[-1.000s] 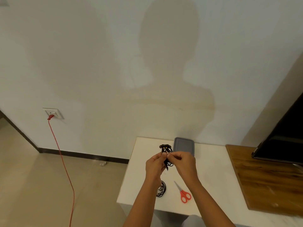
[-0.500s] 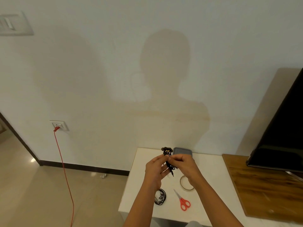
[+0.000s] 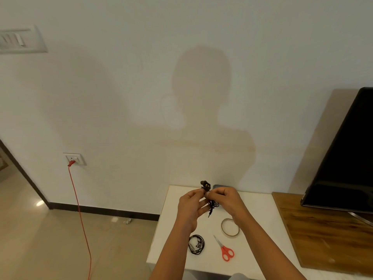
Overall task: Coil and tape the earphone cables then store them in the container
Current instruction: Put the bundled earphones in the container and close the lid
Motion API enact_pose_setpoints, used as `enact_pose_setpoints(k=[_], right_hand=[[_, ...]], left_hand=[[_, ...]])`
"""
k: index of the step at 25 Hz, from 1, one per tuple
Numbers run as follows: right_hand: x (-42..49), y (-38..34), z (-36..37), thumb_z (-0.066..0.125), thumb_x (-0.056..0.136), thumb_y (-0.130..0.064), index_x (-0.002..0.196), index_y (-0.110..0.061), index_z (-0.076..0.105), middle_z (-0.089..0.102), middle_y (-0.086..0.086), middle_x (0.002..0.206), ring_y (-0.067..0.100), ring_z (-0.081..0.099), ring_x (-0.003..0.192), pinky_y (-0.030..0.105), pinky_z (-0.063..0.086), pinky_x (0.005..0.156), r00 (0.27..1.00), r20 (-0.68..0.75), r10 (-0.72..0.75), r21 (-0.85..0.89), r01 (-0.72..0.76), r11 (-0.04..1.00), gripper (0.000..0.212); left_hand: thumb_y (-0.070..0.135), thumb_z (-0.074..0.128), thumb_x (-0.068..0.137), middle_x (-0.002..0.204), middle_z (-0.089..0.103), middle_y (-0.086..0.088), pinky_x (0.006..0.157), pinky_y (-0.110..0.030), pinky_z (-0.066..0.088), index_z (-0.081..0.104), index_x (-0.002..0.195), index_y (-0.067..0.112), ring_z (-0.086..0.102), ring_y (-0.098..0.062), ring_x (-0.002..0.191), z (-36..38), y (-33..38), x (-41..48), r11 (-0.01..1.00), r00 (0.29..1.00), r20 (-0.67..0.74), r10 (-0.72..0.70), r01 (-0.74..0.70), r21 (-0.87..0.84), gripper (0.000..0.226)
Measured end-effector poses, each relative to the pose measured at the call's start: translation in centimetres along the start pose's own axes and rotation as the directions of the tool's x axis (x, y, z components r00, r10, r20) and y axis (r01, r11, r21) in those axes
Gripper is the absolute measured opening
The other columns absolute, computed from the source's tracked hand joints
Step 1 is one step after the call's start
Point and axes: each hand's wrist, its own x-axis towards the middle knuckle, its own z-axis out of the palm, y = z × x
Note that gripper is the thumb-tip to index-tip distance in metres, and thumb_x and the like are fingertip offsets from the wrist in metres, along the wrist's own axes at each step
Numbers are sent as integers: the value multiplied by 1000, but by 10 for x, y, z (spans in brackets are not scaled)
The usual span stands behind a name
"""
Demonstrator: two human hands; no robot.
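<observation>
Over the white table (image 3: 175,239), my left hand (image 3: 191,205) and my right hand (image 3: 226,201) pinch a black coiled earphone cable (image 3: 212,205) between them; its earbuds (image 3: 205,184) stick up above my fingers and the plug hangs below. A second coiled black earphone (image 3: 196,244) lies on the table near the front. A roll of clear tape (image 3: 230,227) lies under my right wrist. The grey container (image 3: 219,186) sits at the table's far edge, mostly hidden behind my hands.
Red-handled scissors (image 3: 225,250) lie near the table's front edge. A wooden surface (image 3: 323,229) with a black TV screen (image 3: 343,158) adjoins on the right. A red cord (image 3: 80,219) hangs from a wall socket (image 3: 74,159) on the left.
The view has tilted upward, so the hands and table sit lower in frame. Both hands keep hold of the cable; the tape roll has come into view beneath my right wrist.
</observation>
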Motion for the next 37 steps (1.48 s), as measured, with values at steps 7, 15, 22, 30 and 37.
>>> enact_pose_setpoints(k=[7, 15, 22, 30, 37], right_hand=[[7, 4, -6, 69, 84, -21, 79, -5, 73, 63, -4, 62, 7, 52, 59, 23, 41, 65, 993, 83, 86, 65, -92, 994, 17], [5, 8, -5, 73, 81, -18, 84, -6, 74, 74, 3, 76, 6, 68, 68, 14, 50, 64, 998, -51, -24, -26, 23, 999, 13], [-3, 15, 6, 78, 75, -25, 87, -26, 68, 71, -8, 70, 8, 67, 67, 26, 51, 62, 966, -221, -136, -342, 54, 938, 16], [0, 42, 6, 72, 81, -22, 90, -27, 75, 74, -12, 79, 4, 68, 76, 29, 55, 71, 949, -31, -312, -437, 268, 858, 11], [4, 45, 5, 68, 86, -15, 88, -20, 76, 70, -20, 76, -1, 66, 80, 15, 51, 71, 949, 4, -315, -363, 294, 884, 10]], left_hand=[[2, 67, 85, 90, 74, -17, 69, -29, 60, 65, 95, 1, 74, -25, 80, -5, 6, -1, 999, 1000, 14, 11, -11, 40, 10], [2, 74, 78, 88, 74, -19, 75, -31, 60, 66, 96, -1, 74, -26, 84, -4, -5, 4, 996, 993, -94, 72, -67, 60, 20], [4, 72, 77, 84, 75, -17, 74, -26, 59, 68, 92, 5, 74, -25, 82, 0, -10, 6, 985, 986, -131, 101, -81, 152, 15], [4, 50, 92, 92, 76, -13, 79, -30, 59, 66, 103, 8, 74, -23, 88, -5, -9, 6, 985, 995, -98, 21, -3, 174, 20], [5, 39, 97, 93, 74, -18, 80, -38, 60, 56, 109, 10, 74, -28, 88, -12, -12, 5, 995, 997, -77, -20, 27, 91, 22]])
